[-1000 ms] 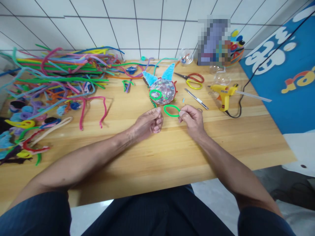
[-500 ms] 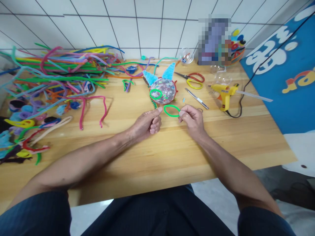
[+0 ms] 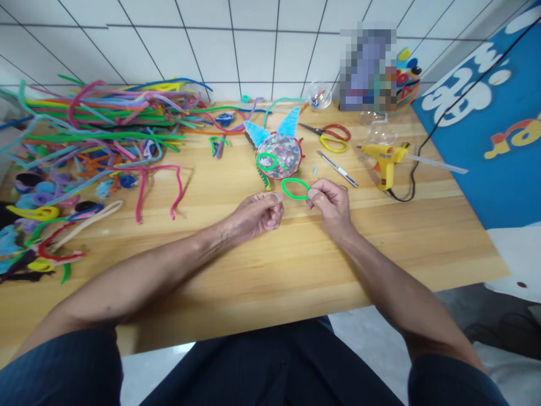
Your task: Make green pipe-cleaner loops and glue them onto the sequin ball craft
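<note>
Between the thumb and fingertips of my right hand [image 3: 332, 206] is a bright green pipe cleaner bent into a pointed oval loop [image 3: 296, 189]. My left hand [image 3: 260, 214] is closed just left of the loop, thumb laid over curled fingers. Whatever that hand may hold is hidden. Behind both hands sits a round mottled grey craft head [image 3: 284, 157] with a red rim and two blue pointed ears [image 3: 288, 123]. A second green loop [image 3: 267, 162] lies on its left side. The held loop is apart from the head.
A hot glue gun [image 3: 384, 163], scissors [image 3: 333, 138] and a utility knife [image 3: 338, 169] lie on the right. Many pipe cleaners [image 3: 105, 115] pile up on the left beside bent pink ones [image 3: 181, 192]. Clear plastic domes [image 3: 382, 134] stand at the back right.
My left hand's thumb stretched out, then drew back over the fingers, and the hand has shifted slightly right. My right hand and the green loop have barely moved.
</note>
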The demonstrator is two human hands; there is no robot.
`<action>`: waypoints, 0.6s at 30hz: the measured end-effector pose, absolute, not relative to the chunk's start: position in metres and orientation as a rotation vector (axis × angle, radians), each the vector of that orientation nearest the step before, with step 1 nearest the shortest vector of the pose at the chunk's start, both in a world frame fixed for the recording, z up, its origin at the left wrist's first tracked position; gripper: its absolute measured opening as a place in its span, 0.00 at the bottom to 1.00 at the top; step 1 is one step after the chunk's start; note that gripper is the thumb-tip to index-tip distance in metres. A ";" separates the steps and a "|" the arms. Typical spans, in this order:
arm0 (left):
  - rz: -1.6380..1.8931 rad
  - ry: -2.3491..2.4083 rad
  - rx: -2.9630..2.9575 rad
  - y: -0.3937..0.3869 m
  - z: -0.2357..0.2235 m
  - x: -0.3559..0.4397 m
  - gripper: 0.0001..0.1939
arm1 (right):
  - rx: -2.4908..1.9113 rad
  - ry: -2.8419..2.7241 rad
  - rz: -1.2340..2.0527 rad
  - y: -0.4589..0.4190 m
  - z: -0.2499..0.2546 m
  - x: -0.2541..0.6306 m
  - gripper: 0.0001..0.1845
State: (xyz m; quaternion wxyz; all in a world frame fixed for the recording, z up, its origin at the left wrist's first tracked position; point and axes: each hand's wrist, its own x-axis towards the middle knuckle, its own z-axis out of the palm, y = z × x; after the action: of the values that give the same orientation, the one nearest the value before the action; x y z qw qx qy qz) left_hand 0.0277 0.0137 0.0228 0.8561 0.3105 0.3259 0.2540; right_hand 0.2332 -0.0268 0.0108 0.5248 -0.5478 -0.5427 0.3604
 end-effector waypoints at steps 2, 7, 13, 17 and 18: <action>0.536 0.643 0.626 0.014 0.021 0.026 0.19 | -1.308 -1.295 0.863 -0.027 0.011 0.233 0.15; 0.542 0.552 0.568 0.016 0.019 0.022 0.15 | -1.296 -1.291 0.857 -0.026 0.011 0.233 0.15; 0.462 0.587 0.500 0.018 0.020 0.022 0.19 | -1.304 -1.296 0.845 -0.026 0.010 0.234 0.16; 0.462 0.611 0.504 0.017 0.022 0.024 0.19 | -1.309 -1.299 0.855 -0.026 0.009 0.233 0.17; 0.473 0.622 0.516 0.017 0.023 0.024 0.18 | -1.307 -1.297 0.859 -0.026 0.009 0.233 0.17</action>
State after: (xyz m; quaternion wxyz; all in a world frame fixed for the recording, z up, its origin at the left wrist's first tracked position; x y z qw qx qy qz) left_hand 0.0242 0.0166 0.0227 0.8924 0.2487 0.2997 0.2280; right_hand 0.2334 -0.0264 0.0090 0.5267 -0.5469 -0.5427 0.3591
